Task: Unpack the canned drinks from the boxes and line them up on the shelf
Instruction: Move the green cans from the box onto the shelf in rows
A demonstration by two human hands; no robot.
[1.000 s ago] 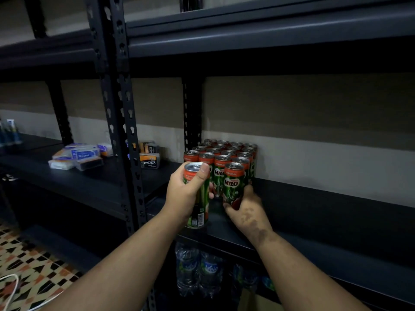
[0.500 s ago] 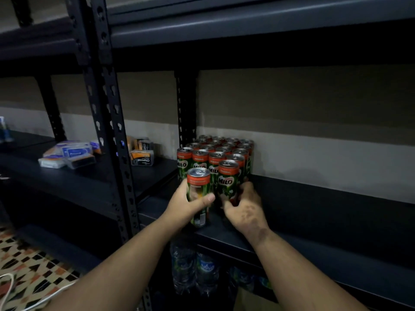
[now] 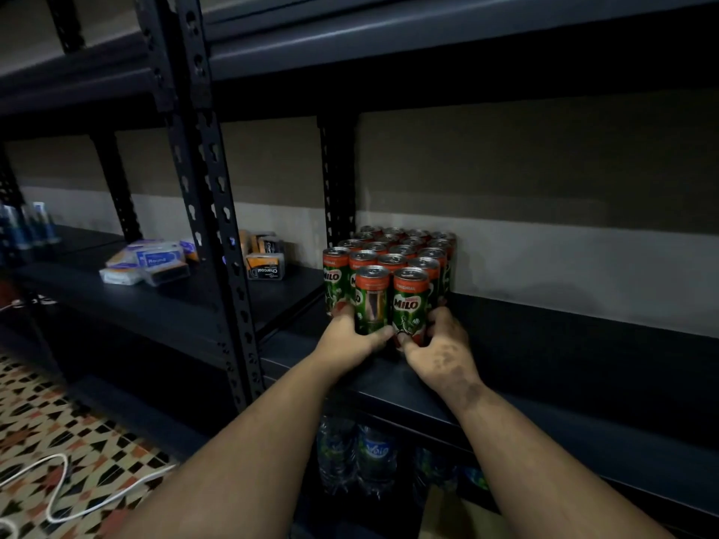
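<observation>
now left hand (image 3: pixel 347 338) and right hand (image 3: pixel 443 350) each grip a glossy cylindrical can.

Dim room, light low. Dark metal shelving (image 3: pixel 544 336) runs along the wall, with perforated uprights (image 3: pixel 210 180). Wall (image 3: pixel 544 188) behind it is two-toned: brown band above, pale band below. Left of the front upright, small packets (image 3: pixel 148 260) and a charcoal box (image 3: pixel 266 265) lie on a shelf board. Below the shelving, water bottles (image 3: pixel 373 457). Patterned floor tiles (image 3: pixel 58 429) at lower left, a white cable (image 3: pixel 58 484) across them.

Both hands (image 3: pixel 393 340) around front cans (image 3: pixel 391 301)
</observation>
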